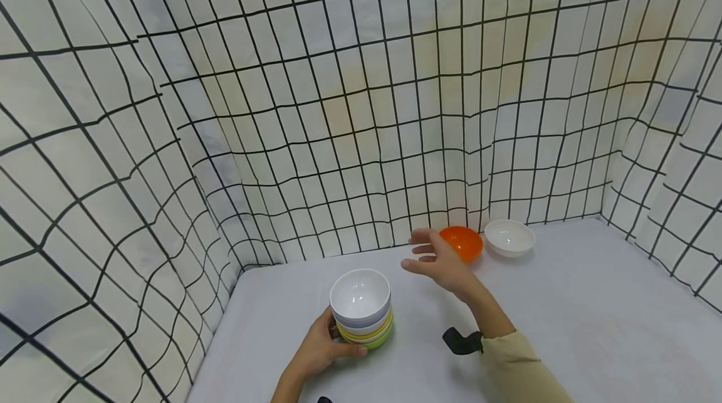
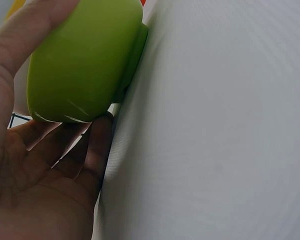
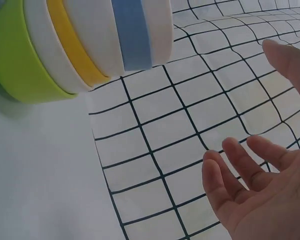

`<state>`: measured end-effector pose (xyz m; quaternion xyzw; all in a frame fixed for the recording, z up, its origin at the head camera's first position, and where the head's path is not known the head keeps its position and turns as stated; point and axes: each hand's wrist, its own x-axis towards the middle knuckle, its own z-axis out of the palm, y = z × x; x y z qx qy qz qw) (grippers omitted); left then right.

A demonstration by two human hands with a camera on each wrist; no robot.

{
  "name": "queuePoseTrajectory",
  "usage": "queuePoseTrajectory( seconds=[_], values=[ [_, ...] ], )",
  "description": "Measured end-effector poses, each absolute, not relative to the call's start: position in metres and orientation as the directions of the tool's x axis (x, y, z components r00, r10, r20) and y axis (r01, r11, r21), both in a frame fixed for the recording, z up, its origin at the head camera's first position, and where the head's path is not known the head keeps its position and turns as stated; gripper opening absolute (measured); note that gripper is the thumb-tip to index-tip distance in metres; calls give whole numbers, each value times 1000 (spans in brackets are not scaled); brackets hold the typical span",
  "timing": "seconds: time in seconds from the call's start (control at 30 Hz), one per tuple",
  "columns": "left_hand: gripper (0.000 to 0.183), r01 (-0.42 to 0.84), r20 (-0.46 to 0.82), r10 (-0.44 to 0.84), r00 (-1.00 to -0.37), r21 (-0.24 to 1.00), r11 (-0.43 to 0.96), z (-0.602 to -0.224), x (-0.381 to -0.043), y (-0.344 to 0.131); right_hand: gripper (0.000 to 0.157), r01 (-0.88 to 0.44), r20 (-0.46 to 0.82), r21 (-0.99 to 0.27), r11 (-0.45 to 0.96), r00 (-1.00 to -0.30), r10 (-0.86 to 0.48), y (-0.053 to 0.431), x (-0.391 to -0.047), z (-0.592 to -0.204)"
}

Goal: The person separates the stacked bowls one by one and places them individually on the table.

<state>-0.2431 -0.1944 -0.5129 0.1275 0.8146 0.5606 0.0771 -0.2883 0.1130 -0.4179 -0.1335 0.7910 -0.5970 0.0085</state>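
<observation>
A stack of nested bowls (image 1: 361, 295) stands on the table in the head view, with a white bowl on top. Blue, white and yellow bands show beneath it, and a light green bowl (image 2: 87, 57) forms the base. My left hand (image 1: 320, 346) grips the stack low down, thumb on the near side and fingers round the far left; the left wrist view shows them against the green bowl. My right hand (image 3: 262, 185) holds nothing, fingers loosely bent and thumb apart. It hovers right of the stack, partly in front of an orange bowl (image 1: 465, 243).
Beside the orange bowl, a white bowl (image 1: 510, 238) stands near the table's back edge. White cloth walls with dark grid lines (image 1: 338, 140) enclose the back and both sides. The table (image 1: 564, 315) has a pale surface.
</observation>
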Motion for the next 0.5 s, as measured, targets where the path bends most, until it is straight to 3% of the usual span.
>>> queuePoseTrajectory(
  seconds=[0.5],
  values=[
    [100,132,22,304,-953,930,344,-514,-244,-194,80,-286,148,-919,272,-889,-434,73,-280,-437]
  ],
)
